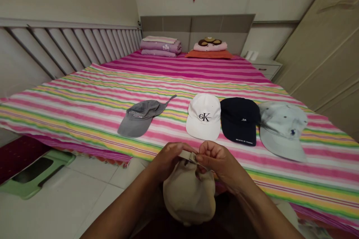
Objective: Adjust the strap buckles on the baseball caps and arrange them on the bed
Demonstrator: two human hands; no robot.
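Observation:
A beige baseball cap [189, 198] is held near my body at the bottom centre, its back strap turned up. My left hand [171, 158] is closed on the left part of the strap. On the right part, at the buckle, my right hand [212, 157] pinches the strap between thumb and fingers. Beyond my hands, a white cap [203, 127] with black letters, a navy cap [239, 129] and a pale blue-grey cap [283, 130] lie side by side on the bed. Apart from them, to the left, rests a grey cap [141, 117] with its strap hanging loose.
The striped bed sheet [84, 93] spreads out before me. Folded purple bedding [159, 47] and an orange pillow [209, 55] lie by the headboard [174, 24]. A slatted rail [84, 46] runs along the left. On the floor at lower left stands a green stool [53, 153].

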